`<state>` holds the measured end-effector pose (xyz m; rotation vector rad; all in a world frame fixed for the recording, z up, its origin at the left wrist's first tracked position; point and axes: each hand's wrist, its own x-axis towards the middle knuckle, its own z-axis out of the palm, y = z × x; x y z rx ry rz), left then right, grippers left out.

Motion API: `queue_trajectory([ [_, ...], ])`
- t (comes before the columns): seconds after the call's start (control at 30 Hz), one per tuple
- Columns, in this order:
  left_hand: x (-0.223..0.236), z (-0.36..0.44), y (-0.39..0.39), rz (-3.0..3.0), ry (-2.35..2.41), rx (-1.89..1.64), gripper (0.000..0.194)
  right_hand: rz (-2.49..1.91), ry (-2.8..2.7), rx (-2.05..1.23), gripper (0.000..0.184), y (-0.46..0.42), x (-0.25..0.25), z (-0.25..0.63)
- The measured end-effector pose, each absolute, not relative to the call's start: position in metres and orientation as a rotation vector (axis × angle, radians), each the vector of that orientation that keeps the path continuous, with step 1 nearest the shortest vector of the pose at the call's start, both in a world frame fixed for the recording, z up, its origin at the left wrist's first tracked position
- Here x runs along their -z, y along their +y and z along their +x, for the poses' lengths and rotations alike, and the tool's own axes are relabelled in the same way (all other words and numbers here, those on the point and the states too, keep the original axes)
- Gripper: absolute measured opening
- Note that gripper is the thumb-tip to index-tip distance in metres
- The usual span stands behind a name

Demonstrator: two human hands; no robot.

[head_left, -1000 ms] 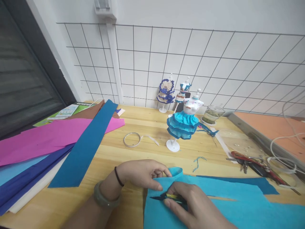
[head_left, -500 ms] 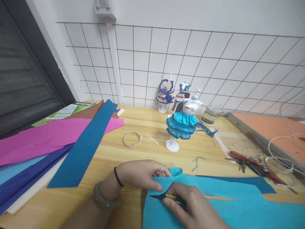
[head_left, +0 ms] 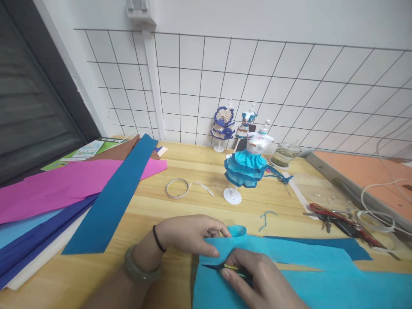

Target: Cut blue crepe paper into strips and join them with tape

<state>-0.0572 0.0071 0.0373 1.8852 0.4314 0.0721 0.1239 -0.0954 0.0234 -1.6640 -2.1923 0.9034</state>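
My left hand (head_left: pixel 189 234) pinches the left end of a turquoise crepe paper sheet (head_left: pixel 289 279) that lies on the wooden table (head_left: pixel 154 214) at the bottom right. My right hand (head_left: pixel 257 281) grips small scissors (head_left: pixel 233 268) with a yellow-green handle; their blades sit in a slit in the sheet. Only a bit of the scissors shows between my fingers and the paper. A cut strip of the same paper (head_left: pixel 283 251) runs to the right above the slit.
Long pink (head_left: pixel 64 184), dark blue (head_left: pixel 119 197) and light blue paper strips lie at left. A small mannequin in a blue ruffled dress (head_left: pixel 246 167) stands mid-table, two more behind it. A tape roll (head_left: pixel 177 189), glass cup (head_left: pixel 286 153), red-handled tools (head_left: pixel 341 219) and white cable (head_left: pixel 376 210) lie around.
The scissor blades have gone deeper under the paper edge and show less. The cut has lengthened a little, and my right hand has shifted slightly left.
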Motion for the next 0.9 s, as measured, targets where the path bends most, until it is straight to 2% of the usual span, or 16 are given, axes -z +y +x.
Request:
queue_trajectory([
  [0.47, -0.034, -0.056, 0.007, 1.817, 0.399, -0.086, 0.041, -1.644, -2.162, -0.944, 0.024, -0.098, -0.018, 0.125],
  [0.67, -0.038, -0.055, 0.005, 1.758, 0.526, -0.159, 0.046, -1.627, -2.113, -0.942, 0.028, -0.096, -0.018, 0.129],
  [0.83, -0.037, -0.053, 0.005, 1.557, 0.663, -0.336, 0.062, -1.610, -1.854, -0.995, 0.036, -0.085, -0.020, 0.143],
  [0.9, -0.036, -0.051, 0.005, 1.448, 0.630, -0.396, 0.061, -1.595, -1.747, -1.037, 0.038, -0.081, -0.022, 0.149],
])
